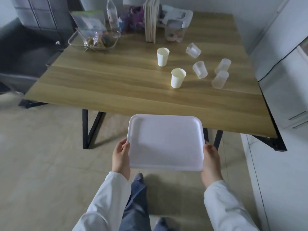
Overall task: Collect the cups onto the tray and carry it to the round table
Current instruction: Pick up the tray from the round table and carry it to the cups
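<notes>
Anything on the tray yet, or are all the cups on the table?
The tray is bare. Six cups stand on the table; both hands grip the tray's edges. The floor under it is hidden.

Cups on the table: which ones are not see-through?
The two white paper cups, standing left of the four clear plastic cups, are solid white.

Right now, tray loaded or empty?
Empty. The tray shows only bare white surface; all six cups stand on the table.
</notes>
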`<state>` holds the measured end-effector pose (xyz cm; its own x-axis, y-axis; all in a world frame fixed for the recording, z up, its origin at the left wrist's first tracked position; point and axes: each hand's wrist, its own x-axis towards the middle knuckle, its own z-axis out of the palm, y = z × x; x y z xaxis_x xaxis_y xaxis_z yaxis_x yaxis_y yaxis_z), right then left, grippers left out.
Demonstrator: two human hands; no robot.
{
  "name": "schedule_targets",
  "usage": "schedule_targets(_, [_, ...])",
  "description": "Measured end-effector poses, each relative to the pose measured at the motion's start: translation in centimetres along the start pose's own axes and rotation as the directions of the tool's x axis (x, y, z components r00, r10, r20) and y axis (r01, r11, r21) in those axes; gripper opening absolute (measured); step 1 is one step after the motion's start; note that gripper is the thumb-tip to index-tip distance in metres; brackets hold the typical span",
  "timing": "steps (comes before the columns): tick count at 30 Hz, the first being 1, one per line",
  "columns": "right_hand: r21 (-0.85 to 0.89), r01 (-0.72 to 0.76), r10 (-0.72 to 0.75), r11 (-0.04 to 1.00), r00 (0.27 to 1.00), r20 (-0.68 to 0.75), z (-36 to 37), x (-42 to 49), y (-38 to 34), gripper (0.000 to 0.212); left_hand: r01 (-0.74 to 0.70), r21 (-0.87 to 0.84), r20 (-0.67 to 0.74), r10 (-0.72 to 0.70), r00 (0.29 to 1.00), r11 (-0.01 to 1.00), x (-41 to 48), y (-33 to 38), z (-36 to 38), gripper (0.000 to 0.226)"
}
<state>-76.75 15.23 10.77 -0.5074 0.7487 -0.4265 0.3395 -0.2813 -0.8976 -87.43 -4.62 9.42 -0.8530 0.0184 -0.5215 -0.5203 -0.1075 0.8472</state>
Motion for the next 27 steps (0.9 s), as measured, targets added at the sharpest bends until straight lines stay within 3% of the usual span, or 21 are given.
schedule_targets(8, [-0.035, 0.04, -0.041, 0.999, 0.998, -0.042, 7.2, 6.2, -4.6, 0.02, -0.015, -0.037, 0.049, 0.016, 0.999, 0.999, 8.5, 6.8, 1.8, 0.017])
schedule_targets(14, [-0.046, 0.029, -0.032, 0.999, 0.998, -0.05, 13.4, 9.6, -7.0, 0.022, -0.047, -0.024, 0.046, 0.048, 0.998, 0.999, 15.0, 10.9, 1.5, 0.023])
schedule_targets(27, [-0.084, -0.087, 0.084, 0.993, 0.996, -0.035, 19.9, 15.6, -9.7, 0.014, -0.043, -0.001, -0.031, 0.043, 0.999, 0.999, 23.3, 13.4, 2.3, 0.018])
